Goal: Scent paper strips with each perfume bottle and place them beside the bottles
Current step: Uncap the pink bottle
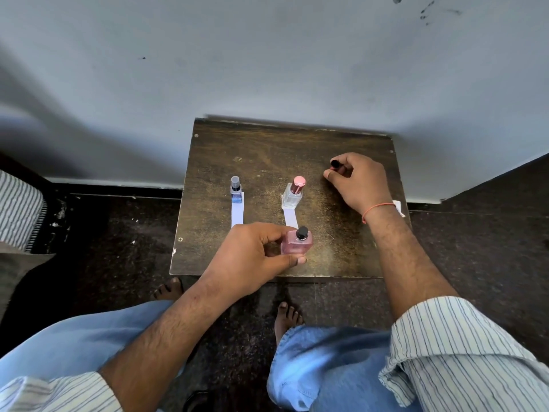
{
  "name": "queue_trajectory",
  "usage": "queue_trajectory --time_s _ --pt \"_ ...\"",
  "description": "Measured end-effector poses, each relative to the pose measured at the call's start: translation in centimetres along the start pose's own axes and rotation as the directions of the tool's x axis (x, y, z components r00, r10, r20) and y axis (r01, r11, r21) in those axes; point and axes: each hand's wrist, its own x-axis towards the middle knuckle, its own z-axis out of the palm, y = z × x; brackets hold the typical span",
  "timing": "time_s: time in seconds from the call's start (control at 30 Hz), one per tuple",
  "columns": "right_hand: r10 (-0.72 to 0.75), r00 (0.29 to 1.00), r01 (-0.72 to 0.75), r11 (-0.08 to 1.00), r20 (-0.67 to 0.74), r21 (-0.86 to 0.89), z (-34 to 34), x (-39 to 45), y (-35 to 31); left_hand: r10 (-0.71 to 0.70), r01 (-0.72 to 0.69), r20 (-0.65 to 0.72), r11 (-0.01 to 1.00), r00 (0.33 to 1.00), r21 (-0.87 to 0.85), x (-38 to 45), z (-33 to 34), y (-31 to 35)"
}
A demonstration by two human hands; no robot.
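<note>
My left hand (252, 257) grips a pink perfume bottle (297, 242) with a black sprayer top, near the front edge of the small dark wooden table (267, 150). My right hand (361, 181) holds a black cap (335, 164) at the right of the table. A small blue bottle (236, 190) stands at the left on a white paper strip (237, 214). A clear bottle with a pink cap (294, 193) stands in the middle on another paper strip (290, 218). A bit of white paper (398, 206) shows behind my right wrist.
The table stands against a pale wall (267, 55). Dark speckled floor surrounds it. My bare feet (286, 316) and blue-trousered knees are below the table's front edge. Striped cloth (17, 209) lies at the far left.
</note>
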Motion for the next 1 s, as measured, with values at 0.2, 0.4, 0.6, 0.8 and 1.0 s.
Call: queue_trajectory --time_s 0.2,0.4,0.6,0.8,1.0 --pt "-0.017 1.0 0.018 0.999 0.025 -0.04 0.2 0.1 0.0 0.013 -0.013 0.006 1.0 1.0 0.023 -0.1 -0.2 -0.1" --pt "-0.095 0.995 0.095 0.996 0.012 -0.003 -3.8 -2.3 -0.8 0.008 -0.008 0.002 0.999 1.0 0.033 0.0 -0.2 0.1" --pt "-0.28 0.846 0.153 0.943 0.453 0.296 -6.7 -7.7 -3.6 -0.006 0.007 -0.03 0.999 1.0 0.036 0.2 -0.2 0.2" --pt "-0.363 0.778 0.196 0.916 0.513 0.349 -5.1 -9.4 -4.7 0.007 -0.004 -0.037 0.998 0.999 0.066 0.4 0.1 0.0" --pt "-0.369 0.824 0.225 0.91 0.43 0.349 -5.0 -9.2 -4.3 -0.005 0.004 0.014 1.0 1.0 0.016 0.4 0.4 0.3"
